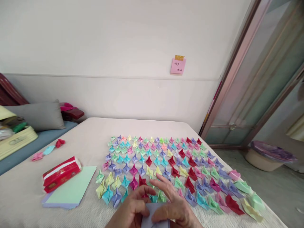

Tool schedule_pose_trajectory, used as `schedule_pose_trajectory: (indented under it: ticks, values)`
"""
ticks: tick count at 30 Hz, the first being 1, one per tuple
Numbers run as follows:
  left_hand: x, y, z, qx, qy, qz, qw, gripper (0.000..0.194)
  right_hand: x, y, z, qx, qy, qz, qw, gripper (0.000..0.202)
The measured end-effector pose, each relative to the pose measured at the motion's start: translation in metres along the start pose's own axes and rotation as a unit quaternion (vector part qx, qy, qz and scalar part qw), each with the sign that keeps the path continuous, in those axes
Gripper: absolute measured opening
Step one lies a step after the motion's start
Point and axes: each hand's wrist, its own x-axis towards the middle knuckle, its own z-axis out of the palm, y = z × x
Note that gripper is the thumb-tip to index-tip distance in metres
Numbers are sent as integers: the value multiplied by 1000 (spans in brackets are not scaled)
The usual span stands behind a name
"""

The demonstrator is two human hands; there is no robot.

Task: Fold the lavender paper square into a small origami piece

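Note:
A piece of pale lavender paper point(155, 218), partly folded as far as it shows, sits between my two hands at the bottom middle. My left hand point(134, 205) grips its left side, with the fingers curled. Across its front lies the thumb of my right hand point(174, 205), while the other right fingers reach up and away behind. The lower part of the paper is cut off by the frame. Just beyond my hands, rows of small folded paper boats point(142, 161) in many colours cover the cloth.
A red packet point(62, 174) rests on a stack of green and lavender paper sheets point(76, 186) at left. Several crumpled paper pieces point(48, 150) lie beyond it. Farther left are a grey cushion point(40, 115) and a cream box point(17, 142). A tub point(268, 156) stands on the floor at right.

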Motion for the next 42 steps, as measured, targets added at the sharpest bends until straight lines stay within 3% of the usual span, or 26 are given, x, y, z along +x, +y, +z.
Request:
schedule_pose_trajectory:
  ticks: [3,5,6,9,11,14,17,20,24,29,34,38,42]
  values:
    - [-1,0,-3,36,6,21,999,35,3,2,-1,30,25,-18,999,16]
    - [-4,5,-6,103,41,56,992,19,6,0,-4,59,44,-18,997,21]
    - [-5,8,-8,154,57,78,983,26,7,-2,-5,71,53,-4,996,22]
    - [-9,17,-11,328,46,135,934,53,10,-8,-8,129,89,122,980,13]
    - [-10,17,-10,396,37,170,902,51,11,-12,-5,193,102,207,954,11]
    - [-8,8,-6,403,67,164,898,35,10,-14,2,282,87,256,921,10]
    - [-6,2,-4,372,104,151,910,37,11,-13,5,302,98,275,907,9]
    - [-5,3,-4,324,116,157,926,38,11,-11,3,288,127,271,910,15]
    - [-8,8,-3,297,109,168,934,36,10,-12,0,279,120,253,918,19]
    - [-16,11,2,257,100,220,936,19,5,-20,-7,282,137,219,924,10]
    - [-21,13,0,234,52,269,933,13,3,-21,-19,243,63,134,959,16]
    - [-22,16,-5,270,27,263,926,16,3,-21,-22,230,44,122,965,16]
    - [-24,16,-6,296,41,252,921,15,2,-23,-23,213,37,123,969,17]
